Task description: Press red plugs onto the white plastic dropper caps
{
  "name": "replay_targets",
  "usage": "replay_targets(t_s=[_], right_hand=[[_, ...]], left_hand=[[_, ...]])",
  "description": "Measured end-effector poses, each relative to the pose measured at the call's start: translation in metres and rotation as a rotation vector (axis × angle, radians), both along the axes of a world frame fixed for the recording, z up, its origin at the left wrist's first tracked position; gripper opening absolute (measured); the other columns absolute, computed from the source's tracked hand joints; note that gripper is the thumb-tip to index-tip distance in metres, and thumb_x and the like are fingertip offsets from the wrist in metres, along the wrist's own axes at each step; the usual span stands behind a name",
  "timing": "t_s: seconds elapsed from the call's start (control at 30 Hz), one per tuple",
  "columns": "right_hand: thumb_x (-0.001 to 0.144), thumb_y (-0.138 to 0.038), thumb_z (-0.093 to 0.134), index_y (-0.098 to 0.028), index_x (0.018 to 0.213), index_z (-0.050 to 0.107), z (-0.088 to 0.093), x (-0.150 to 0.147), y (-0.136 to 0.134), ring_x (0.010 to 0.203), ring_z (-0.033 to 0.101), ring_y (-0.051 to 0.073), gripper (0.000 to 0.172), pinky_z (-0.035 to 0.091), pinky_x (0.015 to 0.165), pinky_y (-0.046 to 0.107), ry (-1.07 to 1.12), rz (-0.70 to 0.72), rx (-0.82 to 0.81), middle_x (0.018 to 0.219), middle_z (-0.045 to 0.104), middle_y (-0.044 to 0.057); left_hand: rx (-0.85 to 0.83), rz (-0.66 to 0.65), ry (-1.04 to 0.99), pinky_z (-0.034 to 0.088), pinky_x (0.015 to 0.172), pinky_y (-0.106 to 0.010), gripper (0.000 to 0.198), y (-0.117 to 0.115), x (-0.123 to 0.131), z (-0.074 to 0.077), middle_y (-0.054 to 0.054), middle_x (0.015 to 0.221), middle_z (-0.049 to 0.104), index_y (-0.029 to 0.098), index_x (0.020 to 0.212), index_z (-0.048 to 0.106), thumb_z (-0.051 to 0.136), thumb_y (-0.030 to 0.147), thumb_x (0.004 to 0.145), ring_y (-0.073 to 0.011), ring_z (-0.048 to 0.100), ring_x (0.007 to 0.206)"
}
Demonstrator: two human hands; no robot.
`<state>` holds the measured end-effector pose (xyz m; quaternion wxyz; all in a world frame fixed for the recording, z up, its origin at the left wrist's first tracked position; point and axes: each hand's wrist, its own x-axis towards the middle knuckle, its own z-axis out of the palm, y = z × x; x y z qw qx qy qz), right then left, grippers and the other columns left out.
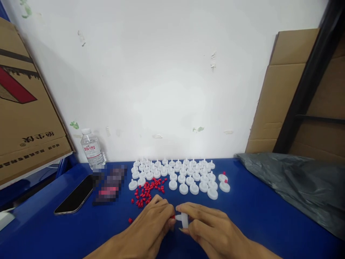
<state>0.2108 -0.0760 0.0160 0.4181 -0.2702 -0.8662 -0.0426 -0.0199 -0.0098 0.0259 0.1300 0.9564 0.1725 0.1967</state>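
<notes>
Close to the front of the blue table, my right hand (212,226) grips a white nozzle cap (184,220) by its round base, the spout turned sideways to the left. Pinched in my left hand (155,223) is a small red tip cap (173,217), which meets the end of that spout. Beyond my left hand lies a loose scatter of red tip caps (145,192). Rows of white nozzle caps (183,189) stand spout-up behind them. At the right of these rows, two white nozzle caps (224,186) carry red tips.
On the left lie a phone (74,196) and a blurred dark item (109,187), with a water bottle (92,149) by the wall. A cardboard box (29,108) stands far left. Grey plastic sheeting (291,183) covers the table's right side. One red cap sits apart near my left wrist.
</notes>
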Motion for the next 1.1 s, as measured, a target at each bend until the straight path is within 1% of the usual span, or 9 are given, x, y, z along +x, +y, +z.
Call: replay_targets(t_s=[0.1,0.2,0.37,0.57,0.67,0.73,0.8,0.97,1.1], right_hand=[[0.099,-0.003,0.048,-0.020,0.099,0.058,0.002,0.000,0.001,0.103,0.070,0.018,0.019,0.058,0.089,0.026,-0.073,-0.055,-0.017,0.116,0.070,0.011],[0.095,-0.002,0.044,-0.020,0.113,0.061,0.003,0.002,0.003,0.096,0.070,0.018,0.030,0.060,0.083,0.027,-0.199,-0.127,-0.074,0.115,0.069,0.011],[0.098,-0.010,0.042,-0.022,0.125,0.061,0.013,0.018,0.011,0.109,0.070,0.025,0.036,0.060,0.091,0.037,-0.194,-0.295,-0.108,0.127,0.066,0.013],[0.108,-0.041,0.035,-0.025,0.142,0.056,0.032,0.076,0.037,0.122,0.063,0.030,0.043,0.053,0.104,0.050,-0.002,-0.684,-0.214,0.142,0.059,0.010],[0.109,-0.048,0.025,-0.022,0.147,0.053,0.028,0.110,0.055,0.136,0.053,0.029,0.053,0.038,0.118,0.049,0.030,-0.783,-0.331,0.150,0.055,0.009],[0.109,-0.048,0.022,-0.014,0.145,0.055,0.020,0.128,0.064,0.140,0.050,0.032,0.060,0.034,0.120,0.052,0.015,-0.814,-0.385,0.149,0.056,0.014],[0.108,-0.050,0.022,-0.010,0.140,0.060,0.010,0.141,0.070,0.137,0.053,0.034,0.064,0.036,0.118,0.054,-0.018,-0.823,-0.449,0.145,0.059,0.017],[0.106,-0.054,0.031,-0.016,0.130,0.070,-0.003,0.154,0.072,0.128,0.061,0.035,0.059,0.046,0.110,0.051,-0.116,-0.776,-0.565,0.136,0.067,0.013],[0.107,-0.048,0.025,-0.022,0.126,0.070,0.006,0.153,0.070,0.121,0.065,0.031,0.056,0.049,0.105,0.046,-0.126,-0.743,-0.550,0.130,0.070,0.009]], left_hand=[[-0.001,0.011,0.024,0.042,0.078,-0.034,0.023,0.000,0.002,0.007,-0.001,0.089,0.058,0.023,0.092,0.048,0.032,0.019,0.108,-0.0194,0.049,0.081],[0.087,0.020,0.028,0.042,0.086,-0.036,0.018,0.001,0.005,0.015,-0.001,0.090,0.061,0.022,0.093,0.053,0.041,0.015,0.105,-0.0189,0.052,0.084],[0.262,0.118,-0.065,0.042,0.087,-0.040,0.020,0.019,0.001,0.011,-0.002,0.083,0.063,0.021,0.093,0.061,0.045,0.012,0.102,-0.0195,0.054,0.082],[0.322,0.276,0.025,0.047,0.091,-0.042,0.022,0.053,-0.013,-0.004,-0.006,0.107,0.065,0.023,0.111,0.067,0.054,0.012,0.098,-0.0254,0.056,0.104],[0.325,0.290,0.055,0.048,0.092,-0.043,0.027,0.061,-0.017,-0.008,-0.006,0.112,0.064,0.025,0.119,0.066,0.053,0.012,0.100,-0.0258,0.056,0.107],[0.328,0.278,0.066,0.049,0.091,-0.043,0.029,0.063,-0.017,-0.009,-0.007,0.114,0.063,0.025,0.122,0.066,0.050,0.011,0.101,-0.0259,0.056,0.107],[0.334,0.256,0.071,0.049,0.090,-0.043,0.030,0.063,-0.016,-0.010,-0.008,0.113,0.063,0.024,0.122,0.067,0.048,0.011,0.102,-0.0260,0.055,0.106],[0.352,0.215,0.081,0.051,0.087,-0.041,0.027,0.062,-0.013,-0.010,-0.008,0.108,0.065,0.023,0.116,0.070,0.050,0.011,0.102,-0.0254,0.057,0.102],[0.356,0.200,0.090,0.051,0.085,-0.040,0.024,0.061,-0.011,-0.010,-0.007,0.107,0.066,0.023,0.111,0.071,0.053,0.010,0.101,-0.0251,0.059,0.100]])
